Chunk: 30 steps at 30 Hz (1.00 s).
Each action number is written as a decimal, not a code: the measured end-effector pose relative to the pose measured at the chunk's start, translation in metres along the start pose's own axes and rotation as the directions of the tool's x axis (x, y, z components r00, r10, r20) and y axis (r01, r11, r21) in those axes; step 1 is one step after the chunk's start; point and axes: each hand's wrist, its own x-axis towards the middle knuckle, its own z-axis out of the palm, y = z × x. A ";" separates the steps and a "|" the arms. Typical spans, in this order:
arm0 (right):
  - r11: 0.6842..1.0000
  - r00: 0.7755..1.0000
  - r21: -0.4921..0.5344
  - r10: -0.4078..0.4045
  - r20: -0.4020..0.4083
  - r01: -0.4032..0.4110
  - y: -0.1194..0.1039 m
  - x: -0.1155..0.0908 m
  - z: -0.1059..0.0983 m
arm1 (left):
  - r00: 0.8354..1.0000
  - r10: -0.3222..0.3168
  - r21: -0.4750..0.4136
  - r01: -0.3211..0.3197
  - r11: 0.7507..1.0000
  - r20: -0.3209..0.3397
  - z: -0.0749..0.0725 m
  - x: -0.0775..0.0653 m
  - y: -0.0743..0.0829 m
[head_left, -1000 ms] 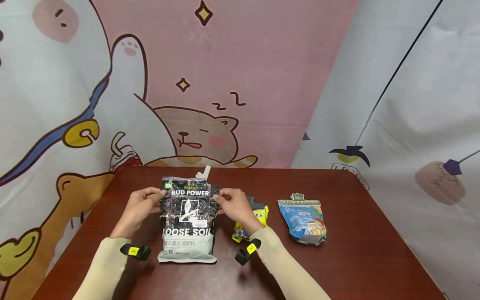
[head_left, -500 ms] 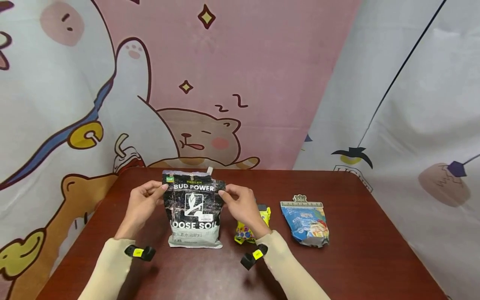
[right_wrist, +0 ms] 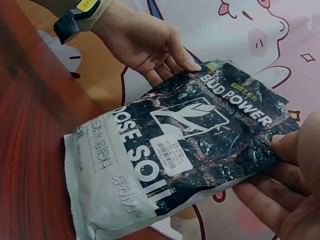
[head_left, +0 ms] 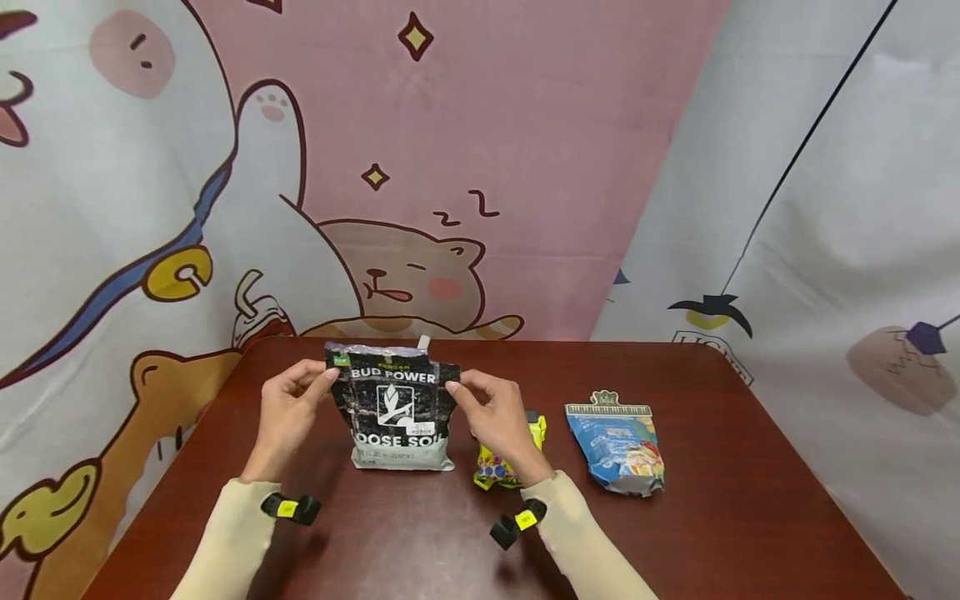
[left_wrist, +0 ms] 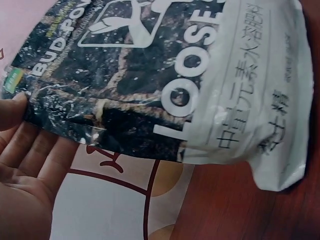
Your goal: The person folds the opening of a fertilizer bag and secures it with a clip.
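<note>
A black-and-white soil bag (head_left: 401, 408) marked "LOOSE SOIL" faces me, held by its upper side edges. My left hand (head_left: 288, 412) pinches the left edge near the top, thumb in front; in the left wrist view the fingers (left_wrist: 35, 150) lie behind the bag (left_wrist: 125, 115). On the opposite edge my right hand (head_left: 497, 417) pinches with thumb in front, and the right wrist view shows its fingers (right_wrist: 265, 200) behind the bag (right_wrist: 200, 140). Whether the bag's lower end touches the table cannot be told. Its back is hidden.
A yellow packet (head_left: 495, 468) with a dark top lies partly behind my right wrist. Farther right is a blue packet (head_left: 618, 450) with a ruler-like clip along its top. A white piece (head_left: 424, 342) shows behind the soil bag. A patterned cloth hangs beyond the brown table (head_left: 720, 500).
The soil bag's lower end has swung up and away from me, so its front looks shorter. Both hands keep their hold and shift slightly right in view, as does the whole scene.
</note>
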 end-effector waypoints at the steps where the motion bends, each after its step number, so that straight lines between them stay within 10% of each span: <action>1: 1.000 1.000 0.000 -0.011 -0.006 0.011 0.000 0.000 0.001 | 1.000 0.011 -0.013 -0.011 1.000 -0.012 0.000 0.000 -0.001; 9: 0.999 0.999 -0.001 -0.033 -0.010 0.033 0.003 0.003 0.002 | 0.999 0.042 -0.089 -0.045 0.995 -0.033 0.001 0.000 -0.008; 30: 0.976 0.964 0.054 -0.215 0.154 0.209 0.006 0.006 -0.010 | 0.960 0.232 -0.266 -0.184 0.946 0.159 -0.022 0.002 -0.025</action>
